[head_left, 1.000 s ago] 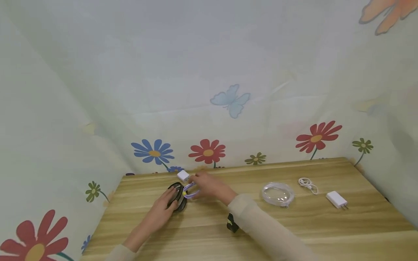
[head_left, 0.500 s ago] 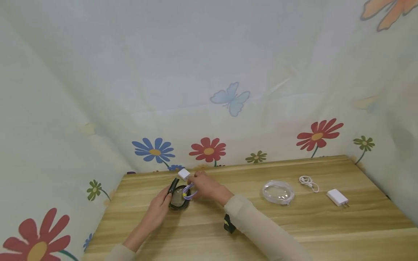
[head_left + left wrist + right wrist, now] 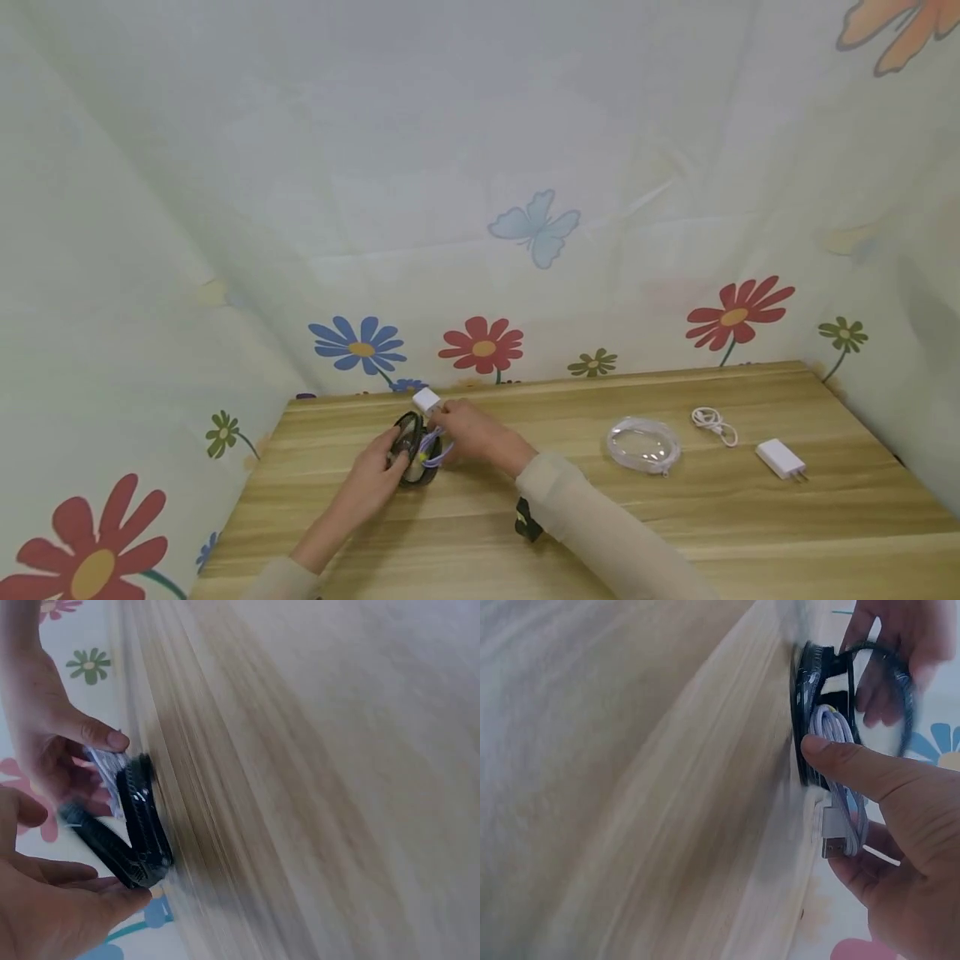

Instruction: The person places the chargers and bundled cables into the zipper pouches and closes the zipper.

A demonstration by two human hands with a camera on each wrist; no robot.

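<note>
A small round black-rimmed case (image 3: pixel 408 442) with see-through faces stands part open on the wooden table. My left hand (image 3: pixel 367 479) holds its raised lid between thumb and fingers; the left wrist view has the thumb against the hinge end of the case (image 3: pixel 142 825). My right hand (image 3: pixel 476 433) pinches a coiled lilac USB cable (image 3: pixel 847 780) with a yellow tie. Part of the coil lies between the two halves of the case, and its metal USB plug (image 3: pixel 832 846) hangs by the right fingers. A white charger (image 3: pixel 427 401) lies just behind the right fingertips.
Right of the hands, a clear round case (image 3: pixel 643 446), a coiled white cable (image 3: pixel 715 427) and another white charger (image 3: pixel 781 459) lie on the table (image 3: pixel 585 408). A black item (image 3: pixel 527 521) is partly hidden by the right sleeve. Flower-printed cloth borders the table.
The left hand swung the case's lid up and wide, and now the lid leans back over toward the cable. The right hand has lowered the cable slightly into the case.
</note>
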